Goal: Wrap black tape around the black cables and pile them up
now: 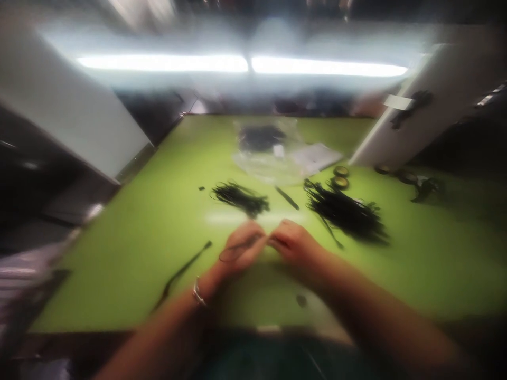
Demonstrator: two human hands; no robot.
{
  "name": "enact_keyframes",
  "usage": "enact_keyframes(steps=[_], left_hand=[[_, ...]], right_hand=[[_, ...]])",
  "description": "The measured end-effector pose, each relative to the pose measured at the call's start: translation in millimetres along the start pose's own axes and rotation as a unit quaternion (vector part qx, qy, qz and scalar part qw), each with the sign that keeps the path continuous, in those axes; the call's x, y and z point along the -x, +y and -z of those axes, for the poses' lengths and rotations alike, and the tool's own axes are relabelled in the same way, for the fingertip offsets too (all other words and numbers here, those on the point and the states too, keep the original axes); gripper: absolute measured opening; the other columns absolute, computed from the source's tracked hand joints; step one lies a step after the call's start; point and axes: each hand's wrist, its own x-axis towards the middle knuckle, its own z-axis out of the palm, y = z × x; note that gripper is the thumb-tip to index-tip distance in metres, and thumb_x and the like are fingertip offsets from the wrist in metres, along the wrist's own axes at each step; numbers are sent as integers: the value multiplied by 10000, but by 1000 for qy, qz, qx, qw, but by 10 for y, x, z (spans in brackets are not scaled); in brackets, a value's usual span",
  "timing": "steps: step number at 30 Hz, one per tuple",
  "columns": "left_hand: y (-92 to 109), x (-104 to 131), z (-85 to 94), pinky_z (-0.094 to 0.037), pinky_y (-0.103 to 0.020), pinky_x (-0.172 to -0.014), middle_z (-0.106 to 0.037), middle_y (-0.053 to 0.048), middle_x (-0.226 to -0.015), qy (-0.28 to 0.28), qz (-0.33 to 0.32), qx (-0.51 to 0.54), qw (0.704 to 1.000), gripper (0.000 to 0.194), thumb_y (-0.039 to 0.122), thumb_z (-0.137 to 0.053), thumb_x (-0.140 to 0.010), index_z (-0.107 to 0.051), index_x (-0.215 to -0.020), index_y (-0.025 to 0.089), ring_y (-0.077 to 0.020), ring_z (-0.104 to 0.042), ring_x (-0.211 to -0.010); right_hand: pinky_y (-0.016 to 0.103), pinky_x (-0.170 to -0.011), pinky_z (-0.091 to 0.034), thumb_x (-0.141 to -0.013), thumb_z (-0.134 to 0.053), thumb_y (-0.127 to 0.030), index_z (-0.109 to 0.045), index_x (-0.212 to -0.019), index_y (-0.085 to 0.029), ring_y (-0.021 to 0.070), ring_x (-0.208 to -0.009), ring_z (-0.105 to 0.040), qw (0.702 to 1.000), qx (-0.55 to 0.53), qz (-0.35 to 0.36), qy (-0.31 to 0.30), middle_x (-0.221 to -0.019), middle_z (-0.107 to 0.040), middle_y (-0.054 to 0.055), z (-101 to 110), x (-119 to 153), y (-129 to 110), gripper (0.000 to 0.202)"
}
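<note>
Above the green tabletop [119, 264], the left hand [242, 240] pinches a looped black cord [247, 243], probably light, pliable and best held near its end, while the curled right hand's [292, 237] hold is too blurred to tell.

Single head-worn view, from above the near edge of a green tabletop [119, 264], facing forward and down, left hand [244, 245] and right hand [292, 238] close, light tubes [166, 64] farther off
</note>
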Motion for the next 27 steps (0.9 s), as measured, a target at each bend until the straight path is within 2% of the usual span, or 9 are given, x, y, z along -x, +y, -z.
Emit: enact_keyframes(steps=[2, 4, 6, 9, 11, 16, 20, 23, 27], left_hand=[[50, -6, 17, -437, -292, -675, -584, -44, -770, -27, 53, 65, 996, 175, 302, -577, -884, -635, -803, 158, -152, -534, -720], [108, -10, 26, -400, -251, -566, -553, -14, -687, -55, 127, 159, 978, 202, 342, -566, -889, -640, -898, 155, -117, -499, -608], [156, -14, 25, -368, -222, -512, -580, -9, -738, -57, 177, 228, 956, 251, 328, -625, -848, -618, -1042, 169, -88, -477, -556], [180, -20, 26, -390, -209, -526, -624, -50, -952, -29, 186, 281, 941, 483, 242, -728, -746, -569, -1201, 208, -72, -503, -586], [167, -22, 43, -388, -204, -523, -628, -60, -981, -21, 187, 327, 926, 547, 218, -729, -736, -555, -1255, 221, -68, -504, -587], [150, -22, 132, -354, -195, -481, -642, -60, -935, 2, 216, 358, 908, 514, 177, -746, -690, -633, -1191, 204, -68, -503, -558], [175, -16, 163, -319, -195, -463, -624, -41, -900, -11, 222, 389, 894, 490, 198, -744, -694, -657, -1176, 209, -46, -468, -510], [205, -14, 135, -364, -215, -515, -636, -49, -883, -11, 231, 361, 903, 453, 245, -760, -709, -685, -1152, 186, -71, -497, -565], [262, -26, 72, -445, -265, -697, -685, -87, -918, 22, 188, 255, 948, 247, 238, -772, -703, -760, -930, 140, -166, -585, -795]], right_hand=[[252, -609, -344, -896, -574, -199, -519, -610, -185, 125, -587, -412, 1000, -13, 8, 16, -583, -521, -11, 33, -7, 7, 292], [259, -621, -353, -903, -556, -209, -538, -637, -184, 133, -596, -414, 999, -4, 28, 38, -591, -534, -5, 68, -14, 18, 268], [277, -660, -365, -919, -513, -192, -560, -676, -180, 143, -611, -412, 996, 36, 59, 50, -596, -536, 2, 99, -18, 22, 248], [298, -719, -363, -935, -448, -137, -596, -756, -174, 157, -642, -402, 985, 120, 108, 54, -589, -509, 0, 130, -15, 8, 235], [299, -727, -355, -936, -444, -125, -604, -773, -174, 163, -665, -402, 978, 154, 127, 64, -581, -494, -1, 150, -12, -2, 233], [296, -714, -339, -912, -477, -91, -593, -729, -184, 168, -695, -402, 967, 199, 134, 80, -578, -501, 2, 233, -16, 13, 236], [299, -719, -336, -894, -502, -74, -590, -725, -192, 171, -701, -404, 955, 238, 142, 108, -584, -511, 4, 275, -21, 3, 224], [300, -714, -332, -903, -491, -81, -582, -718, -198, 166, -674, -396, 951, 249, 135, 120, -572, -491, -2, 247, -20, -20, 237], [309, -698, -332, -910, -487, -98, -570, -708, -199, 164, -653, -399, 953, 246, 118, 130, -549, -458, -8, 183, -6, -55, 240]])
